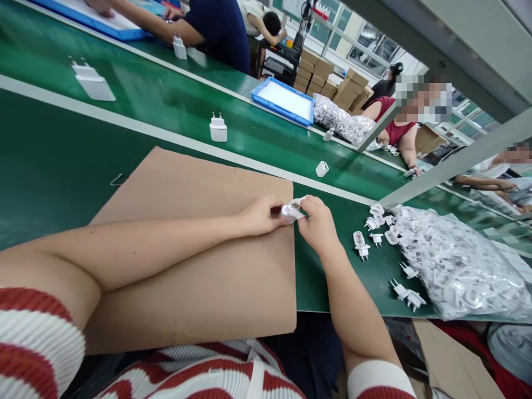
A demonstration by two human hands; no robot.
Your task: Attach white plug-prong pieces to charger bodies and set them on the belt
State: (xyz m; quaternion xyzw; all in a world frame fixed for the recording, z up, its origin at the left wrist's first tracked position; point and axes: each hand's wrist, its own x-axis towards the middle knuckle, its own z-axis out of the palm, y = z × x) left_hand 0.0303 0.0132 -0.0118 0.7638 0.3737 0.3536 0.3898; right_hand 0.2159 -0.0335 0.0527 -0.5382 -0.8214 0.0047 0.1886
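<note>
Cardboard sheet (199, 293), head view: lies flat on the green worktable (311, 282), in front of the person and under the left forearm (166, 246); it is the landmark for every place below.
White charger part (293, 211): held just above the sheet's right edge, in its upper half; whether it is one piece or two fitted together cannot be told.
Left hand (266, 216): over the sheet, just inside that edge, fingers nearly closed in a pinch on the part's left end.
Right hand (319, 221): just beyond the same edge, thumb and finger nearly closed on the part's right side.
Hands and part: it sits directly between them, left hand on one side, right hand on the other, both touching, so neither is nearer; its long axis seems to run from hand to hand, though fingers hide much of it.
Loose plug pieces (361, 246): scattered to the right of the sheet, apart from it, prongs pointing various ways.
Clear plastic bag (465, 260): farther right of the sheet, bulging with white pieces.
Conveyor belt (158, 105): runs beyond the sheet's far edge, carrying white two-pin chargers (218, 130) set apart.
Blue-rimmed tray (280, 112): past the belt from the sheet, near a co-worker in navy (220, 39).
</note>
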